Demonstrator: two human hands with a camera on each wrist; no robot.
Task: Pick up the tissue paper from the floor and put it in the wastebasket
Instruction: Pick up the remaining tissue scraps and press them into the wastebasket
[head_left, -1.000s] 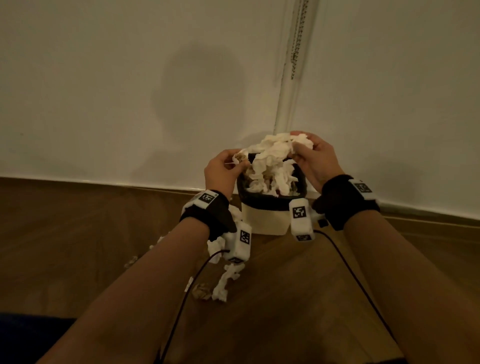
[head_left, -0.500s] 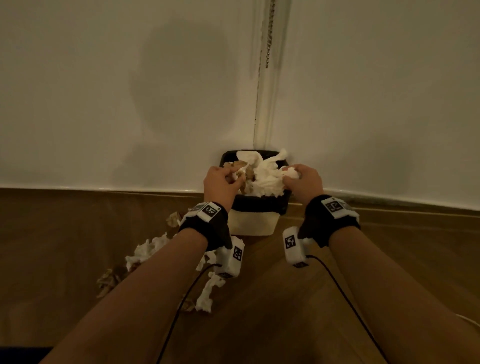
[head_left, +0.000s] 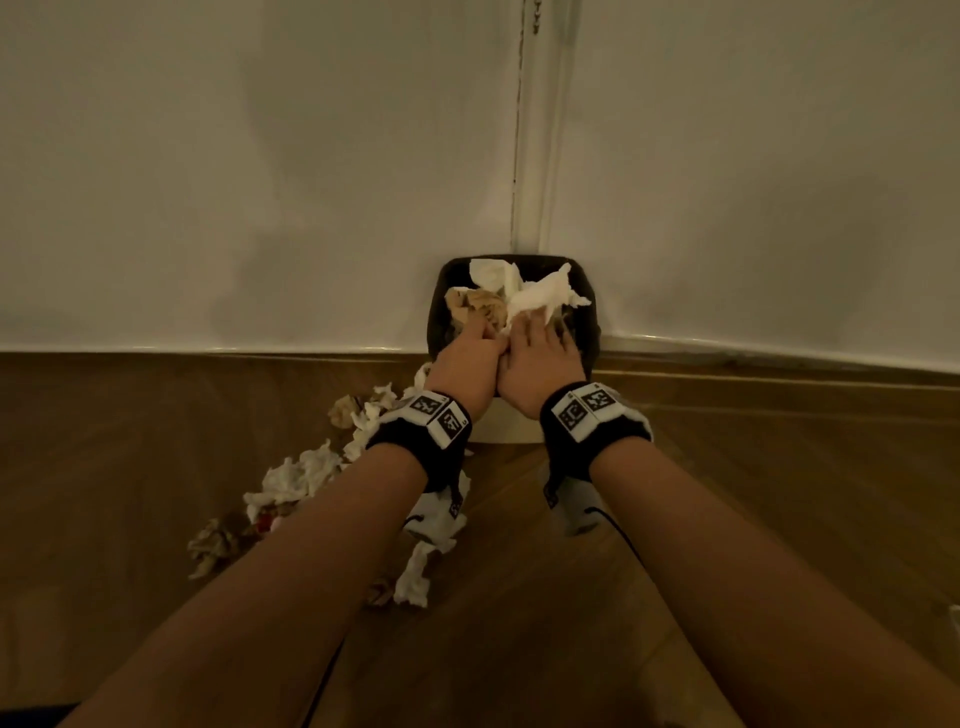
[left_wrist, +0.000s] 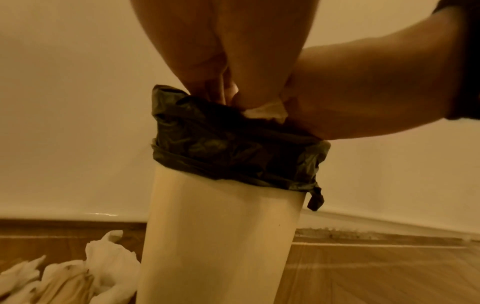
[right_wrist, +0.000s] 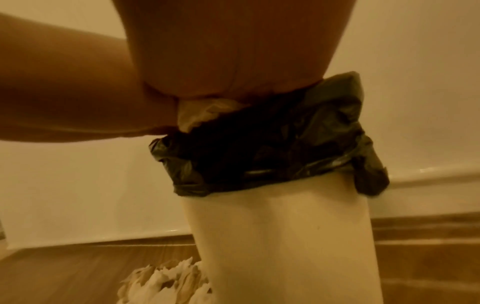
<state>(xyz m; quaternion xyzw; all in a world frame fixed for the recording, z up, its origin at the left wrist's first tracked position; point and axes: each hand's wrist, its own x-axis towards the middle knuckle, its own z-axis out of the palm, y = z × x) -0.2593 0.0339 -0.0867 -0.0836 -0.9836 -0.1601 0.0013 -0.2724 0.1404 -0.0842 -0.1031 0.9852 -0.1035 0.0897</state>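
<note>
The cream wastebasket (head_left: 511, 431) with a black liner (head_left: 439, 291) stands on the floor in the wall corner. White tissue (head_left: 540, 293) and brown crumpled paper (head_left: 478, 306) fill its top. My left hand (head_left: 480, 332) and right hand (head_left: 540, 325) lie side by side over the near rim, fingers pressing down on the tissue. In the left wrist view my left fingers (left_wrist: 221, 88) reach straight down into the liner (left_wrist: 233, 144), their tips hidden. In the right wrist view my palm (right_wrist: 233, 61) covers the opening. More crumpled tissue (head_left: 296, 475) lies on the floor to the left.
Pale walls meet behind the basket, where a vertical pipe (head_left: 540, 130) runs down the corner. Another tissue strip (head_left: 415, 577) lies under my left forearm. Bare wooden floor (head_left: 779, 493) spreads to the right. A cable (head_left: 623, 540) hangs from my right wrist.
Both hands carried the tissue wad down into the basket and came together over it, letting go and pressing on it. The head camera pulled back, so more floor tissue shows.
</note>
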